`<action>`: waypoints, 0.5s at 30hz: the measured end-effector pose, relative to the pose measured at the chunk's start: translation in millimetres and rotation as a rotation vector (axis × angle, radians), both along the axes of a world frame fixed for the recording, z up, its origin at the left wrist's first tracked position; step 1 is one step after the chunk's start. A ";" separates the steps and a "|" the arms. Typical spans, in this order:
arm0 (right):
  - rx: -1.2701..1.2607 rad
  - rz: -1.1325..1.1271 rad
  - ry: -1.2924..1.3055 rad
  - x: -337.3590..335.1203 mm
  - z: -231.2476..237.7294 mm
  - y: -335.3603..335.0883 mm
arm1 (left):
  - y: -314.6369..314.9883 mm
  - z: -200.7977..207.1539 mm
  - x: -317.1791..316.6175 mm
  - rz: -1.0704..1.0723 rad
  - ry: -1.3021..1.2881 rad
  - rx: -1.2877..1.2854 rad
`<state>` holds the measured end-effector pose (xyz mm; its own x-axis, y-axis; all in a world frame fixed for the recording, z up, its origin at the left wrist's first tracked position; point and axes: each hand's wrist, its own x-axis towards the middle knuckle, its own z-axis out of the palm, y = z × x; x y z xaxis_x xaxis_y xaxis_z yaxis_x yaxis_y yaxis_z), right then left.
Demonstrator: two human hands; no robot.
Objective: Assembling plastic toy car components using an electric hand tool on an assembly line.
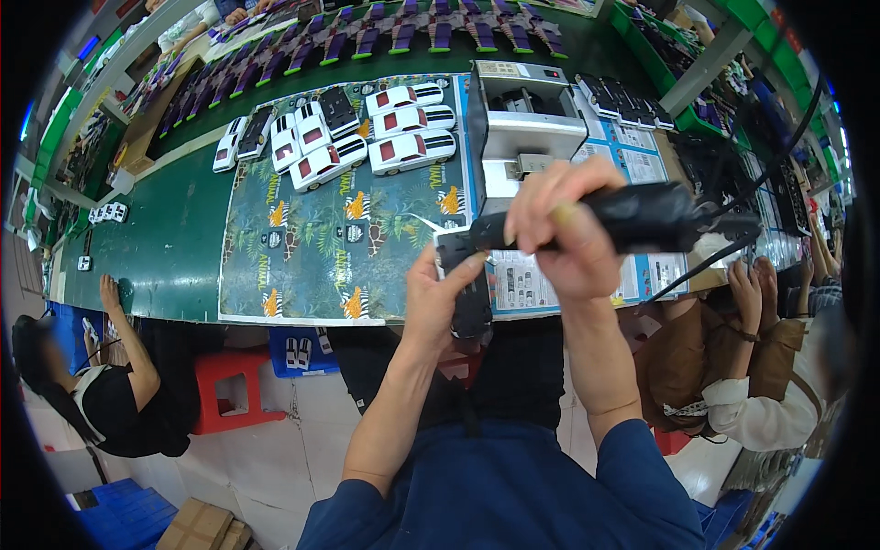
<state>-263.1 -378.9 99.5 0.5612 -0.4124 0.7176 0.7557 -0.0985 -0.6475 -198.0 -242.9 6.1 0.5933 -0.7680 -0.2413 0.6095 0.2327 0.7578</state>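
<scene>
My left hand (431,298) is closed around a toy car (471,313) turned with its black underside up, just past the table's front edge. In my right hand (573,229) is a black corded electric screwdriver (646,218), lying nearly level. Its front end meets the car's underside beside my left thumb; the exact contact point is too small to make out. White toy cars with black stripes and red windows (412,151) stand in a group on the printed mat (312,247), beyond my hands. Some black car bases (339,112) lie among them.
A metal box-shaped device (532,115) stands behind my right hand. More black car bases (623,101) lie to its right. Purple-and-green parts (399,37) line the far belt. The screwdriver's cable (779,156) loops at the right. Co-workers sit on both sides; a red stool (229,394) is at left.
</scene>
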 end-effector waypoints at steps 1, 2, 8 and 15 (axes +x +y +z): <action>0.038 0.020 -0.063 -1.7 11.3 -4.5 | 1.1 -0.9 2.0 0.007 0.079 -0.014; 0.001 -0.114 -0.098 -6.6 20.8 -11.1 | 5.7 -0.1 7.1 -0.022 0.148 -0.023; 0.117 -0.303 -0.014 -7.5 36.8 -45.4 | 14.5 -9.2 10.4 -0.072 0.188 -0.173; -0.044 -0.450 0.087 2.6 23.6 -49.7 | 10.0 -2.7 8.6 -0.075 0.182 -0.148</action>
